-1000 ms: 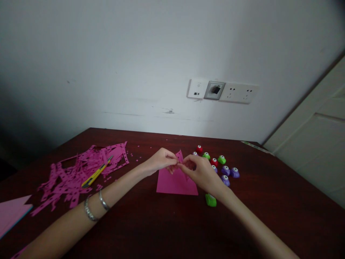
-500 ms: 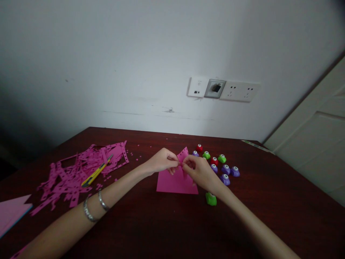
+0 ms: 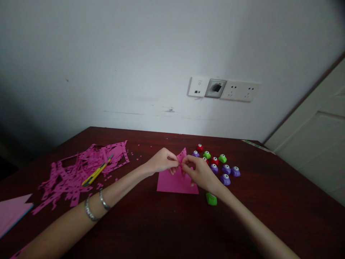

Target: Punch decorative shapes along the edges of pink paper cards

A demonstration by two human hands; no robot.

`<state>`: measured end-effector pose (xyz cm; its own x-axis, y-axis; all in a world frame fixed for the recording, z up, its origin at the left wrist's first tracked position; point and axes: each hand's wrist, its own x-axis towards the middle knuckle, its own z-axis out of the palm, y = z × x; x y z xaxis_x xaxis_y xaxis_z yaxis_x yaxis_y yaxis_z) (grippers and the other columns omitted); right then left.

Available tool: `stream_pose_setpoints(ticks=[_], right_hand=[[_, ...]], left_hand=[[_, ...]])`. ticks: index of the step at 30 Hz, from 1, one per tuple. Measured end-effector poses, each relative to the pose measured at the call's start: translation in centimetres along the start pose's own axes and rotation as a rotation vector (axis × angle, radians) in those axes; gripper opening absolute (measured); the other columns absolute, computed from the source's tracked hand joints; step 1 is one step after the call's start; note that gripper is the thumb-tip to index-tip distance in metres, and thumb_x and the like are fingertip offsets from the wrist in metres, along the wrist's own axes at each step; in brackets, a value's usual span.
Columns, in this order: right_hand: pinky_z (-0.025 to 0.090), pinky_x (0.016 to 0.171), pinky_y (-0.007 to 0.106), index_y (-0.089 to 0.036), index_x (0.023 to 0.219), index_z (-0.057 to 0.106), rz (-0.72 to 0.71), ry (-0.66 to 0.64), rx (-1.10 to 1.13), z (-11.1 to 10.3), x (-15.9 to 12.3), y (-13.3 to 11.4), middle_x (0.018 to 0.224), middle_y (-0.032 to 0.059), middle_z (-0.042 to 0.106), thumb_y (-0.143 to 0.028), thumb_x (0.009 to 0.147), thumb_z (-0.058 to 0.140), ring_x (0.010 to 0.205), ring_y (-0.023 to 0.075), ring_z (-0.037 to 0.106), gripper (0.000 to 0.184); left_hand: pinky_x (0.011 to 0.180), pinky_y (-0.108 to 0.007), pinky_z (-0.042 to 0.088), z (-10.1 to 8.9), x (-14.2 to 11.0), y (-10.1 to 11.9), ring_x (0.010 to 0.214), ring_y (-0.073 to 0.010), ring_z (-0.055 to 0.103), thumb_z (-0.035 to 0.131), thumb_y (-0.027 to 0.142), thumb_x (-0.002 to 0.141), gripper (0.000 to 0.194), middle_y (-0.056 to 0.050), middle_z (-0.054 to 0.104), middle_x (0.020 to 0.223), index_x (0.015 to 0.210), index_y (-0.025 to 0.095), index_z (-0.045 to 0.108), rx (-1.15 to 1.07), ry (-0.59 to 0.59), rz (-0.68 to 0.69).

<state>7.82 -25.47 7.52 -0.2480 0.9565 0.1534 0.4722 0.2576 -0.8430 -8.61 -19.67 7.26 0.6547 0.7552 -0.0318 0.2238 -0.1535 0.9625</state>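
Note:
A sheet of pink paper (image 3: 176, 185) lies on the dark red-brown table in front of me. Above it a pink paper strip (image 3: 182, 154) with a row of punched holes stands raised, pinched between both hands. My left hand (image 3: 164, 161) closes thumb and fingers on it from the left. From the right, my right hand (image 3: 199, 171) pinches it very near the left fingertips. Whether the strip is still joined to the sheet is hidden by the fingers. Beside my right wrist sits a green craft punch (image 3: 211, 199).
Several red, green and purple craft punches (image 3: 225, 169) stand right of my hands. A heap of pink paper scraps (image 3: 81, 172) spreads at left, with a yellow box cutter (image 3: 96, 174) on top. Pink sheets (image 3: 13, 212) lie at the left edge. The wall with sockets (image 3: 238, 90) bounds the back.
The raised strip's top leans slightly further left and lower. My right hand's fingers have shifted a little, while both hands keep their pinch in nearly the same place.

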Motion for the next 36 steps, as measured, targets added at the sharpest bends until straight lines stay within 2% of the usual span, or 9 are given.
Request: stream_pose_setpoints(ticks=[8,13,16,18,21,25,30,32,36], right_hand=[[0.043,0.031,0.016,-0.016,0.07,0.059,0.075,-0.082,0.012,-1.4,-0.4,-0.9,0.061,-0.0004,0.056,-0.023,0.075,0.054,0.04,0.0062,0.048,0.01],[0.045,0.038,0.019,-0.016,0.08,0.065,-0.015,-0.151,-0.002,2.9,-1.5,-1.8,0.067,0.0021,0.062,-0.017,0.077,0.054,0.049,0.0095,0.053,0.011],[0.051,0.065,0.025,-0.018,0.097,0.066,-0.253,-0.145,-0.07,5.7,-2.3,-1.8,0.087,0.005,0.066,-0.007,0.08,0.047,0.073,0.0138,0.061,0.028],[0.049,0.071,0.026,-0.019,0.1,0.065,-0.333,-0.158,-0.125,6.7,-2.8,-1.6,0.093,0.0057,0.067,-0.009,0.083,0.045,0.08,0.0152,0.062,0.028],[0.046,0.059,0.026,-0.018,0.089,0.067,-0.272,-0.149,-0.239,7.0,-3.3,-1.4,0.077,0.0051,0.069,-0.027,0.083,0.055,0.067,0.0165,0.063,0.017],[0.04,0.047,0.023,-0.016,0.073,0.065,-0.151,-0.159,-0.301,6.0,-3.1,-1.4,0.061,0.0031,0.065,-0.042,0.075,0.062,0.053,0.0142,0.058,0.025],[0.042,0.036,0.019,-0.015,0.093,0.06,0.124,-0.323,0.138,3.5,-1.7,-1.0,0.077,0.0051,0.065,-0.028,0.079,0.054,0.045,0.0098,0.057,0.02],[0.045,0.036,0.02,-0.015,0.099,0.056,0.189,-0.204,0.339,2.3,-0.9,-0.9,0.085,0.0074,0.065,-0.027,0.077,0.055,0.049,0.0107,0.06,0.026],[0.046,0.039,0.018,-0.014,0.082,0.058,0.175,0.056,0.603,0.6,0.1,-0.7,0.091,0.0092,0.065,-0.031,0.074,0.058,0.055,0.01,0.061,0.019]], left_hand=[[0.056,-0.022,0.046,-3.1,0.2,1.0,0.056,-0.0099,0.057,0.058,0.02,0.068,0.01,-0.002,0.063,0.058,0.066,0.014,0.065,0.162,0.134,0.113],[0.067,-0.028,0.05,-4.0,-0.1,2.0,0.069,-0.0137,0.062,0.06,0.021,0.069,0.01,-0.007,0.067,0.072,0.07,0.012,0.065,0.04,0.12,0.122],[0.067,-0.031,0.052,-3.8,-0.3,2.3,0.07,-0.0153,0.062,0.063,0.023,0.069,0.014,-0.008,0.066,0.073,0.072,0.01,0.065,-0.091,0.08,0.101],[0.066,-0.031,0.052,-3.7,-0.4,2.2,0.07,-0.0151,0.062,0.065,0.023,0.069,0.016,-0.009,0.066,0.074,0.075,0.009,0.065,-0.189,0.038,0.101],[0.062,-0.028,0.052,-3.6,-0.4,2.0,0.068,-0.0143,0.062,0.067,0.021,0.068,0.015,-0.009,0.065,0.074,0.074,0.007,0.064,-0.326,-0.013,0.101],[0.059,-0.027,0.051,-3.6,-0.5,1.9,0.064,-0.0133,0.061,0.066,0.017,0.068,0.011,-0.008,0.066,0.072,0.073,0.007,0.064,-0.42,-0.045,0.107],[0.057,-0.027,0.05,-4.3,-0.2,1.4,0.067,-0.0161,0.063,0.063,0.018,0.071,0.01,-0.008,0.067,0.073,0.076,0.01,0.063,-0.457,-0.009,0.151],[0.057,-0.026,0.049,-4.5,0.0,1.0,0.067,-0.0162,0.063,0.063,0.02,0.071,0.012,-0.008,0.067,0.072,0.077,0.01,0.063,-0.437,0.046,0.142],[0.058,-0.025,0.048,-4.1,0.6,0.0,0.064,-0.0137,0.062,0.065,0.024,0.071,0.016,-0.009,0.066,0.074,0.077,0.01,0.064,-0.412,0.141,0.087]])
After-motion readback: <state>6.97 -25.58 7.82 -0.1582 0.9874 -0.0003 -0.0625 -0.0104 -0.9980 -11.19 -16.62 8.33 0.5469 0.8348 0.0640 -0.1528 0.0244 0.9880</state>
